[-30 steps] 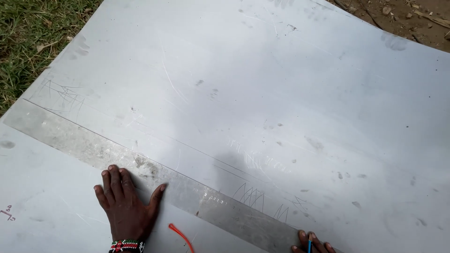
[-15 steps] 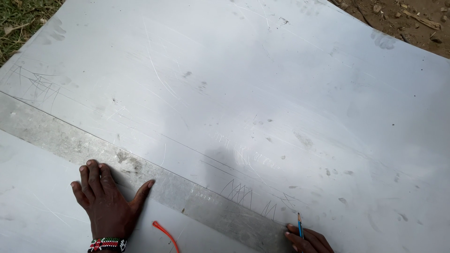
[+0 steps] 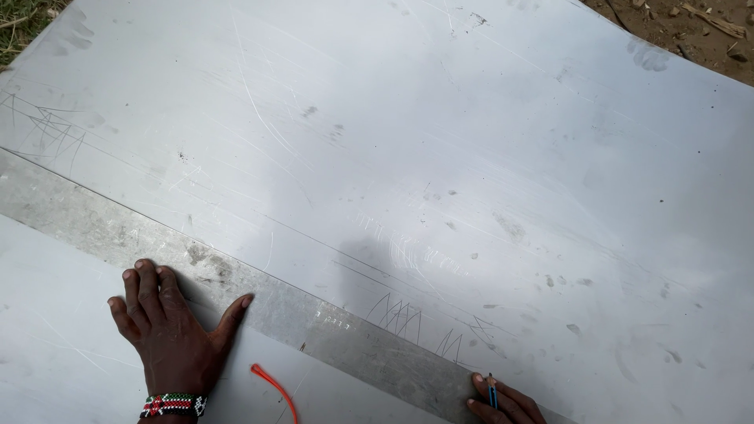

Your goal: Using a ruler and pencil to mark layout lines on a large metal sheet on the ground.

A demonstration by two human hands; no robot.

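Observation:
A large shiny metal sheet fills the view, with scratched lines and zigzag marks on it. A long flat metal straightedge lies diagonally across it from the left edge to the bottom right. My left hand presses flat on the sheet, its fingertips and thumb resting on the straightedge; a beaded bracelet circles the wrist. My right hand sits at the bottom edge, gripping a thin blue pencil whose tip touches the sheet at the straightedge's upper edge.
A short orange cord lies on the sheet beside my left wrist. Grass shows at the top left corner, bare soil with twigs at the top right beyond the sheet's edge.
The view has shifted, so the sheet and hands sit further left in frame. My right hand has come further into view with the pencil now at the straightedge's edge. My left hand stays pressed down.

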